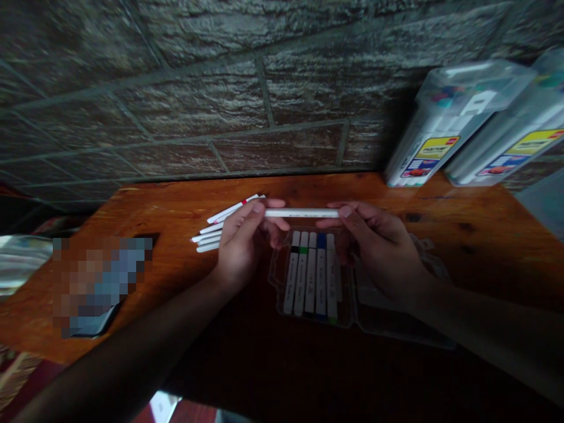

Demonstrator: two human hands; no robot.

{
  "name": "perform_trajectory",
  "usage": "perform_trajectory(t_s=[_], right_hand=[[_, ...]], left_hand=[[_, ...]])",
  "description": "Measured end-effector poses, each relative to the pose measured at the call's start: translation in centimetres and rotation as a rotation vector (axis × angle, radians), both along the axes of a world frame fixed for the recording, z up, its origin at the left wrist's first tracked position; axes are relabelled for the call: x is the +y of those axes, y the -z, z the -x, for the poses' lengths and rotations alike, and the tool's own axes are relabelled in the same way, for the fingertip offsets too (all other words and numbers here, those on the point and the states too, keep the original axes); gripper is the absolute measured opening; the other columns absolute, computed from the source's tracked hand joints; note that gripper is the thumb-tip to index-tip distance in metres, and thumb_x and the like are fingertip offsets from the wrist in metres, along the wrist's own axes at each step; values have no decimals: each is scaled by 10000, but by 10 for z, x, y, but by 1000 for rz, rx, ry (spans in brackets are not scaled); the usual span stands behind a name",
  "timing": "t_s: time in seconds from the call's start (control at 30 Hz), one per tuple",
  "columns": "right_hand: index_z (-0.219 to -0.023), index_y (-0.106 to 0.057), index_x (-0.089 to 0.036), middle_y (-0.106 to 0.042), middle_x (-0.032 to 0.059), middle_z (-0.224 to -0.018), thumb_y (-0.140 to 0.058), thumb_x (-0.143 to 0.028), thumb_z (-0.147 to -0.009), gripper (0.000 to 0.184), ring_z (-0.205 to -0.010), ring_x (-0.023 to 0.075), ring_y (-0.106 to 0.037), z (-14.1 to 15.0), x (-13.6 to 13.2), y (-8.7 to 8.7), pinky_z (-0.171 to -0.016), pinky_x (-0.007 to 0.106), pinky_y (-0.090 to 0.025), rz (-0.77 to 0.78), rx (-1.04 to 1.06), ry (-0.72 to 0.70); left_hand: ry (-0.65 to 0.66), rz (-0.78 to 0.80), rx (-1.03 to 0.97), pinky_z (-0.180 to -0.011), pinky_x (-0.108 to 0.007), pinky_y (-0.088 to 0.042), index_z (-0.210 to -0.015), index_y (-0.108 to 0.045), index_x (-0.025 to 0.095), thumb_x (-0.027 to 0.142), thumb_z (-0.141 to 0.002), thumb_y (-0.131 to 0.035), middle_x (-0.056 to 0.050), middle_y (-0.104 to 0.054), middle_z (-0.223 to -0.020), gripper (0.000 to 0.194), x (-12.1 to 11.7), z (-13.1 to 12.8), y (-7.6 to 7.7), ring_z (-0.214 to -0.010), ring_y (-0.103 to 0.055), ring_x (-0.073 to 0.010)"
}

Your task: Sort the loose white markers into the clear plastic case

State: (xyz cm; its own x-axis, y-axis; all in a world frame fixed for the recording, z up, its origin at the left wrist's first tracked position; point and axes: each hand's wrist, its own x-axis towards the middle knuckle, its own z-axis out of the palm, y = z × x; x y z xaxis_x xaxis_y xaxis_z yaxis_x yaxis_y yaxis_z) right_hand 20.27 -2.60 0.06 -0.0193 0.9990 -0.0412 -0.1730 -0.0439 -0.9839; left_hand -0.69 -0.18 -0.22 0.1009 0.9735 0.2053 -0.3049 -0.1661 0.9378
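Both my hands hold one white marker level above the wooden table. My left hand pinches its left end and my right hand pinches its right end, fingers closed. Right below lies an open clear plastic case with several white markers side by side in it, caps in different colours. A loose fan of several more white markers lies on the table just left of my left hand.
Two clear marker boxes with yellow labels lean against the stone-pattern wall at the back right. A dark flat object, partly blurred out, lies at the table's left edge.
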Motion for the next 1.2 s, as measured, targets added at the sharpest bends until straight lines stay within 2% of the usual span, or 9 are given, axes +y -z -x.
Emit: perform_trajectory(t_s=[0.13,0.4,0.63,0.9,1.2], right_hand=[[-1111,-710,-193,-683,-30,-634,-703,-547,-969,382,-433,110,-541,-1,0,-1,-413,243,-419,9,-25,-9],[-1056,-705,-205,-587,-56,-536,-674,-532,-986,336,-436,127,-529,-1,1,-2,-425,258,-413,-5,-43,-19],[-1072,-695,-201,-569,-64,-524,-667,-535,-989,345,-425,125,-518,-1,2,-2,-414,256,-395,3,-49,-13],[-1004,-712,-220,-559,-56,-531,-677,-549,-985,331,-441,126,-524,0,1,-2,-419,260,-408,6,-53,-7],[-1043,-707,-193,-577,-62,-540,-680,-488,-998,300,-425,107,-522,0,1,-2,-400,219,-411,2,-16,5]], left_hand=[[16,10,-14,-496,-253,-517,-1039,-791,134,401,-947,-688,-58,-768,-766,300,-3,0,-1,-500,-596,-118],[64,-18,-47,-531,-271,-537,-1066,-818,148,354,-944,-638,-70,-775,-790,300,-6,1,-5,-534,-600,-130],[107,-19,-66,-547,-281,-546,-1113,-828,157,326,-964,-580,-80,-789,-833,335,-10,2,-3,-551,-605,-138],[66,-23,-19,-534,-269,-535,-1104,-827,151,363,-974,-601,-85,-791,-829,336,-9,3,-2,-537,-603,-129],[42,-12,-39,-488,-248,-511,-1034,-836,125,360,-922,-664,-73,-779,-743,313,-5,1,-1,-492,-585,-113]])
